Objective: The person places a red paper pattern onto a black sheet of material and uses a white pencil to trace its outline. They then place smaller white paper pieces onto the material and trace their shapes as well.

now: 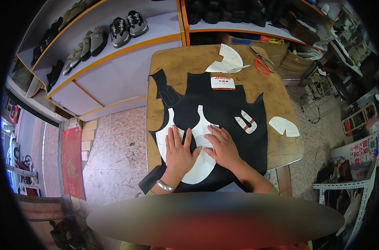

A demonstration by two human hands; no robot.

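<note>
A large white U-shaped paper pattern (197, 173) with two narrow upper prongs lies flat on a black leather-like sheet (250, 104). My left hand (179, 150) is open, its fingers spread over the pattern's left arm and the gap beside it. On the pattern's right arm rests my right hand (222, 146), its fingers bent around a thin pen (211, 126) with a blue end; the fingers hide part of the pen. A small U-shaped card template (246, 122) sits to the right on the sheet. Near the sheet's upper left shows a drawn U-shaped outline (169, 96).
The sheet covers much of a wooden table (172, 56). A white-and-red card (222, 83) lies near its far edge. Beyond are cut paper pieces (227, 56) and orange-handled scissors (263, 65). Another white paper piece (284, 126) lies right. Shoe shelves (156, 29) stand behind.
</note>
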